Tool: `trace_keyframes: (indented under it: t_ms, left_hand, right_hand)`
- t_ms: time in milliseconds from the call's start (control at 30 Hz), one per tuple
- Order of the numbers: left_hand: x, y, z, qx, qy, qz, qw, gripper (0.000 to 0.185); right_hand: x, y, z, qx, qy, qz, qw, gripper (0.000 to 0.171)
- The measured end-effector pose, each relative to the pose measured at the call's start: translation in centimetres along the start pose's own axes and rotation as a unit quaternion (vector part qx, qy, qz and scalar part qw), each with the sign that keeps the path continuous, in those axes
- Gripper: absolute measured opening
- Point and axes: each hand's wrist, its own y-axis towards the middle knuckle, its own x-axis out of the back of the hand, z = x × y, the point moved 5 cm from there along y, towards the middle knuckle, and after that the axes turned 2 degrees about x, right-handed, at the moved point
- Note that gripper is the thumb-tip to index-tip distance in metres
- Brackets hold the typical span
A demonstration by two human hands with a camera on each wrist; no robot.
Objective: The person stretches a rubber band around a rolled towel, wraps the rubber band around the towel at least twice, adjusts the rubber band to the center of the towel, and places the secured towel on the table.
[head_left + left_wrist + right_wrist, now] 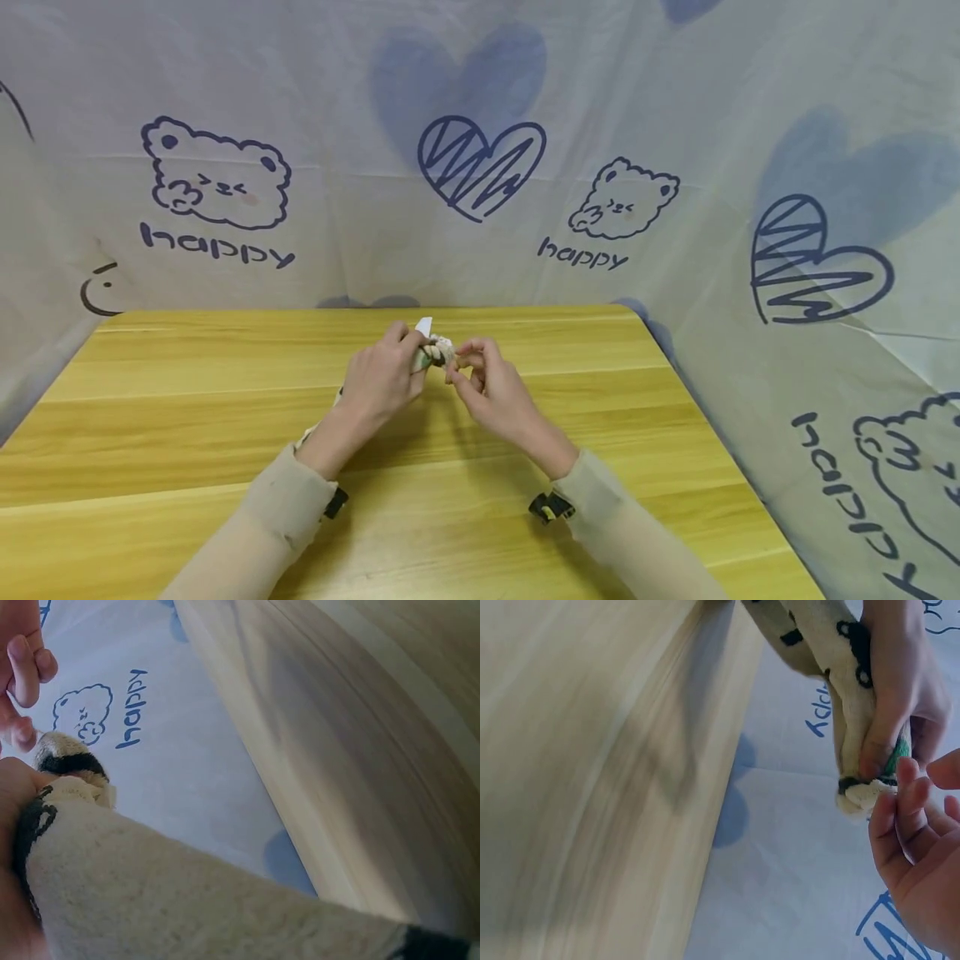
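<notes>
A long, fuzzy cream cloth (855, 720) with dark and green patterns is gathered and held up over the table. My left hand (386, 375) grips it near its bunched end (441, 348), thumb pressed along it in the right wrist view. A white tag (424, 326) sticks up beside those fingers. From there the cloth (165, 885) trails back along the left forearm. The right hand (495, 396) is at the bunched end, fingers curled, fingertips (885, 802) right at its tip. Part of the cloth is hidden behind the left hand.
Both hands are above the far part of a wood-grain table (187, 433). A pale sheet (345, 217) printed with bears and hearts hangs behind the table and along its sides. Dark bands (551, 507) sit at both sleeve cuffs.
</notes>
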Motion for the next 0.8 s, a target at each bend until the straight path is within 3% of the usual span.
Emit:
trace_keyframes:
  t_ms: [167, 367, 500, 633, 800]
  left_hand:
    - [0.3, -0.1, 0.1, -0.016, -0.001, -0.033, 0.9993, 0.028]
    - [1.2, -0.3, 0.2, -0.04, -0.022, -0.096, 0.9943, 0.031]
    - [1.8, -0.2, 0.5, -0.043, -0.033, -0.138, 0.9889, 0.03]
    - [1.7, 0.0, 0.3, -0.066, -0.016, -0.126, 0.9897, 0.026]
    - [0.6, -0.2, -0.4, -0.131, 0.026, -0.086, 0.9873, 0.013]
  right_hand:
    - [-0.5, -0.2, 0.1, 0.012, 0.029, 0.016, 0.999, 0.022]
    - [-0.4, -0.3, -0.9, -0.072, 0.076, -0.002, 0.995, 0.02]
    - [-0.7, -0.3, -0.9, -0.074, 0.103, 0.034, 0.991, 0.028]
    - [-0.6, -0.7, -0.6, -0.045, 0.124, 0.054, 0.99, 0.037]
    - [0.1, -0.4, -0.1, -0.032, 0.173, 0.03, 0.984, 0.039]
